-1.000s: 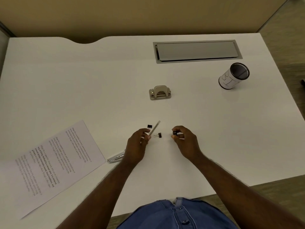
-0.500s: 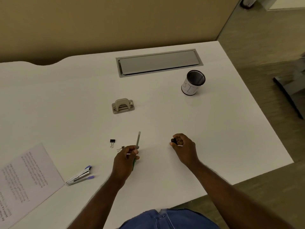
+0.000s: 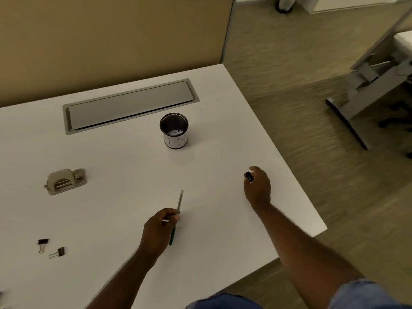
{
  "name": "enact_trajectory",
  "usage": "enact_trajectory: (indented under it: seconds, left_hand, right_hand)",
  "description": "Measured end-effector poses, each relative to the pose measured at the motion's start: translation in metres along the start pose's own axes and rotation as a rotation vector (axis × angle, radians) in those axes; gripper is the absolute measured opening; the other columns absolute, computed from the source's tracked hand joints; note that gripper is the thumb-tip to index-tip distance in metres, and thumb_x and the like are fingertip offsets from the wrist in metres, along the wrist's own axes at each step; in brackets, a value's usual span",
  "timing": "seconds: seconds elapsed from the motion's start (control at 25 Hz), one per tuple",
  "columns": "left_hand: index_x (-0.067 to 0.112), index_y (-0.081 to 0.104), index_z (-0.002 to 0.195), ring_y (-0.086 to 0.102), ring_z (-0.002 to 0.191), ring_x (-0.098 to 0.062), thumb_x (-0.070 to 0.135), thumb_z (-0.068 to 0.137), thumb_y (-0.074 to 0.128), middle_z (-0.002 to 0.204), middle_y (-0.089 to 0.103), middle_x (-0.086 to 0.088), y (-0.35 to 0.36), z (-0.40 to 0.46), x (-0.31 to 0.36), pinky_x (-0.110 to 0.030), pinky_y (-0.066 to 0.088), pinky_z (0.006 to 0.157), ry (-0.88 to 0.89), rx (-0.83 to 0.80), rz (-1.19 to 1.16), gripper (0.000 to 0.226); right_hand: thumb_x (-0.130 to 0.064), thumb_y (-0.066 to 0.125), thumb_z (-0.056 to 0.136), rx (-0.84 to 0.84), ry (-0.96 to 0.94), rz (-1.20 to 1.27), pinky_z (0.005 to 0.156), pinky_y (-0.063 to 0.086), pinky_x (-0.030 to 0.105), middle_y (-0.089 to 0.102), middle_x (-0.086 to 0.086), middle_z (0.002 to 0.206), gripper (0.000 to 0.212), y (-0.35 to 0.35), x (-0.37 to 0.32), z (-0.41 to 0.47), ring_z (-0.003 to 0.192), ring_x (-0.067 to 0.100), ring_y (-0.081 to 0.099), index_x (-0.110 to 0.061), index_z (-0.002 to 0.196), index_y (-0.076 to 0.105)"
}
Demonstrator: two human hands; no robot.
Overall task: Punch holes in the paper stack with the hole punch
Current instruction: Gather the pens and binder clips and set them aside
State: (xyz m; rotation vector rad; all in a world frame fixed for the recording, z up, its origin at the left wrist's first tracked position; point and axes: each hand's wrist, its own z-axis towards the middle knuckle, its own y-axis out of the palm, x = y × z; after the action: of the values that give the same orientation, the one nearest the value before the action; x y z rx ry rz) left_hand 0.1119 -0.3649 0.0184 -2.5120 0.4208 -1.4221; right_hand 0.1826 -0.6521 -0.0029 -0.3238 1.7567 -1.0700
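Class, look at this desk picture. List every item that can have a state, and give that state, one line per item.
Hole punch: lever up, no paper in it, untouched.
Cup: upright, open top.
Desk hatch: lid shut.
Two binder clips: lying loose, clamping nothing.
Left hand: closed on a pen.
Right hand: closed on a small black object.
Paper stack: out of view.

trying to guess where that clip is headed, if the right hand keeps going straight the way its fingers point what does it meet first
Probably nothing: the right hand, pinching a small black clip, points up the bare table. The pen cup stands well left of that line, though depth is hard to judge.
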Motion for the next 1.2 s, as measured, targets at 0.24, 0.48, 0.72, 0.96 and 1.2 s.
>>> enact_trajectory:
  seconds: [0.24,0.48,0.72,0.96,1.2]
  left_hand:
    - [0.028,0.07,0.09,0.065,0.078,-0.018,0.02,0.089,0.064,0.084,0.069,0.003,0.025,0.014,0.027,-0.025,0.05,0.068,0.015,0.011,0.004,0.01]
    - [0.023,0.07,0.09,0.066,0.081,-0.017,0.015,0.087,0.065,0.086,0.073,-0.001,0.044,0.023,0.044,-0.024,0.05,0.066,-0.049,-0.018,-0.124,0.01]
    - [0.018,0.071,0.088,0.065,0.074,-0.015,0.017,0.084,0.067,0.082,0.075,-0.002,0.064,0.032,0.055,-0.025,0.048,0.063,-0.112,-0.01,-0.221,0.006]
    - [0.009,0.07,0.091,0.068,0.074,-0.016,0.014,0.085,0.067,0.083,0.075,-0.007,0.074,0.029,0.048,-0.025,0.054,0.07,-0.121,-0.052,-0.275,0.008]
    - [0.01,0.065,0.097,0.069,0.076,-0.019,0.016,0.09,0.061,0.09,0.071,-0.006,0.078,0.021,0.049,-0.032,0.056,0.079,-0.097,-0.082,-0.291,0.01]
  right_hand:
    - [-0.01,0.061,0.085,-0.057,-0.034,-0.015,0.092,0.048,0.04,0.063,0.016,0.113,0.038,-0.009,0.018,0.053,0.108,0.032,0.057,-0.007,0.122,0.052]
    - [-0.027,0.07,0.081,-0.052,-0.207,0.186,0.077,0.051,0.031,0.064,0.004,0.097,0.026,-0.008,-0.006,0.011,0.085,0.015,0.06,-0.013,0.102,0.062]
    - [-0.019,0.073,0.077,-0.581,-0.22,0.367,0.072,0.055,0.019,0.075,0.001,0.081,0.009,0.017,-0.017,-0.075,0.07,0.002,0.065,-0.014,0.084,0.072]
    - [-0.018,0.076,0.073,-0.476,-0.226,0.266,0.06,0.049,0.007,0.075,0.002,0.073,0.008,0.015,-0.012,-0.069,0.054,-0.005,0.059,-0.013,0.077,0.073]
    - [-0.016,0.074,0.067,-0.457,-0.248,0.196,0.057,0.051,0.012,0.075,0.001,0.069,0.005,0.01,-0.014,-0.06,0.054,-0.002,0.061,-0.014,0.072,0.073]
